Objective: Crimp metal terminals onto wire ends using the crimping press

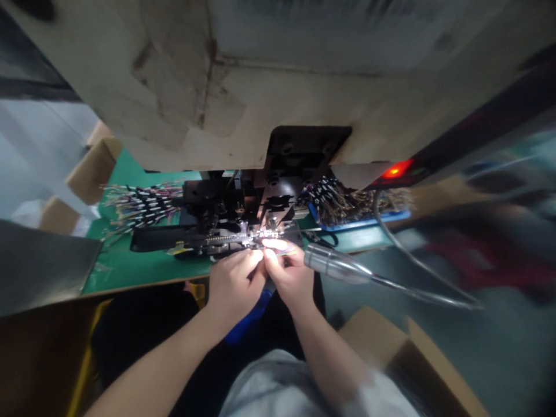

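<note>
Fingers [249,263] of both our hands meet at the metal fixture [268,234] of one machine [243,104], tips almost together. We count two hands: left hand [237,282], thumb and index drawn in close, its hold hidden by glare, so we can't tell; right hand [296,278], thumb and index pinched shut on a few thin coloured wires [290,252], too blurred to count. Those wires lie right at the fixture, beneath the black press head [304,152].

We count two big wire bundles: left bundle [145,205] on the green tabletop [139,272], right bundle [343,200] in one blue tray [384,219]. Both show white and black bands; strands too many to count. One black looped handle [330,238] sits just beside the tray, near side. One shiny strip [226,238] runs along the machine's left part to the fixture.

One cylindrical lamp [334,263] on a bendy stalk, its end just beside our right hand. One red light [397,169] glows at the machine's right. One open carton [406,350] lower right; more cardboard [93,171] far left, count unclear. Writing: dark marks [382,7] high on the machine, too blurred for us to read.
</note>
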